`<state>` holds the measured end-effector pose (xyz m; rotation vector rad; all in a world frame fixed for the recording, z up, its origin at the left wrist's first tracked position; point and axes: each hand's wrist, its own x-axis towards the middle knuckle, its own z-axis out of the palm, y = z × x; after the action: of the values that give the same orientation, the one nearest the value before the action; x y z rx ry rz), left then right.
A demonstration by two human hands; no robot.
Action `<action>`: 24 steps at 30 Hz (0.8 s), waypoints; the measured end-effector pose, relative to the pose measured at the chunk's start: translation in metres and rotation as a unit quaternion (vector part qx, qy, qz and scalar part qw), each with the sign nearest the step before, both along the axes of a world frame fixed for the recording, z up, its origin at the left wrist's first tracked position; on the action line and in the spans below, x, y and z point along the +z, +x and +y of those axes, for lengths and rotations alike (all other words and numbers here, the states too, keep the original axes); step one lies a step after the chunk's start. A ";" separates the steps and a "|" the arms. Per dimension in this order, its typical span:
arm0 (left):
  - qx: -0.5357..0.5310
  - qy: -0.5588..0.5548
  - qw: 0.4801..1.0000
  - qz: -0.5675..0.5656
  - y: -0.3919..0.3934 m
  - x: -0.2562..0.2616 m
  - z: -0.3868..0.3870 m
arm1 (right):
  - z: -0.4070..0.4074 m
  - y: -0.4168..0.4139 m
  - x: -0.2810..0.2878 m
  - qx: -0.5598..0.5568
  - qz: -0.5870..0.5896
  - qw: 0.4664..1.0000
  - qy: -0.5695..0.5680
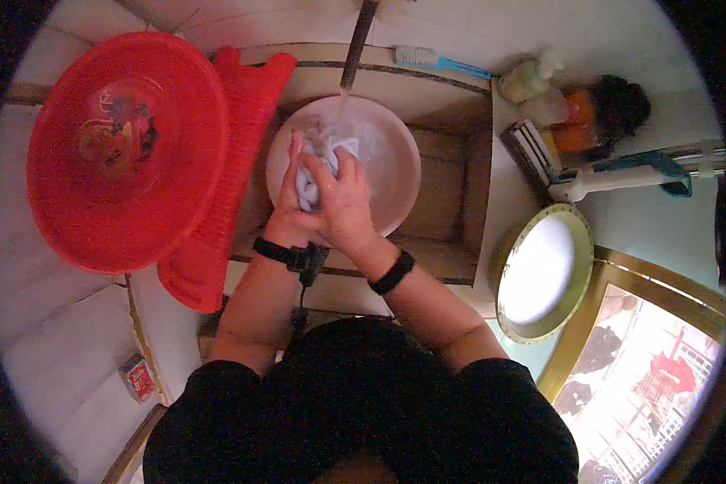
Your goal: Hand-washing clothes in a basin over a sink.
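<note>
Both of my hands are pressed around a bunched, light-coloured cloth point(308, 187) over a pale basin point(399, 187). My left hand point(288, 193) cups the cloth from the left side. From the right, the fingers of my right hand point(343, 202) curl over it. A thin stream of water runs from the dark spout point(358, 45) into the basin, just beyond the cloth. Parts of the cloth are hidden behind my fingers. The basin sits inside a tiled sink point(441, 199).
A large red plastic basin point(187, 181) and a red washboard point(199, 260) stand at the left. A blue-handled brush point(460, 65) lies on the back ledge. Pump bottles point(523, 81), a squeegee mop head point(532, 151) and a yellowish basin point(581, 278) are at the right.
</note>
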<state>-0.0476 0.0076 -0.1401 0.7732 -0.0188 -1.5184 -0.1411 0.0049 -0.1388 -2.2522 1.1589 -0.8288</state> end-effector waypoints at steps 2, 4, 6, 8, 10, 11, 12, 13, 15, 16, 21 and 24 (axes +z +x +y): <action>-0.027 -0.078 0.995 0.058 0.014 -0.025 0.003 | -0.011 0.017 -0.005 -0.011 0.003 1.000 0.027; -0.061 -0.159 0.978 0.120 0.031 -0.069 -0.003 | -0.026 0.025 -0.005 -0.009 0.012 0.998 0.065; -0.070 -0.164 0.976 0.126 0.039 -0.088 -0.008 | -0.041 0.030 -0.004 0.012 0.021 0.993 0.119; -0.035 -0.011 0.999 0.024 0.030 -0.087 -0.009 | -0.066 0.029 -0.023 0.020 0.009 0.964 0.264; -0.020 0.128 0.988 -0.082 0.014 -0.072 -0.010 | -0.096 0.020 -0.080 -0.026 -0.039 0.917 0.396; -0.035 0.153 0.982 -0.108 0.007 -0.059 -0.010 | -0.108 0.008 -0.116 -0.075 -0.082 0.884 0.455; -0.036 0.188 0.972 -0.139 0.013 -0.056 -0.002 | -0.109 -0.002 -0.126 -0.068 0.006 0.903 0.425; -0.038 0.184 0.974 -0.130 0.017 -0.058 -0.003 | -0.121 -0.029 -0.152 -0.083 0.062 0.906 0.410; -0.055 0.174 0.978 -0.103 0.021 -0.067 -0.010 | -0.144 -0.089 -0.217 -0.138 0.142 0.892 0.407; -0.037 0.194 0.972 -0.131 0.039 -0.076 -0.006 | -0.135 -0.074 -0.217 -0.163 0.037 0.865 0.473; -0.076 0.210 0.935 -0.275 0.065 -0.077 -0.008 | -0.088 -0.038 -0.226 -0.137 0.182 0.850 0.475; -0.109 0.222 0.950 -0.190 0.074 -0.137 0.019 | -0.069 -0.019 -0.252 0.022 0.233 0.847 0.478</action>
<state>0.0267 0.0263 -0.2774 1.4613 -0.0519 -1.5791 -0.1603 -0.0641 -0.3907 -1.6012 1.3030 0.3442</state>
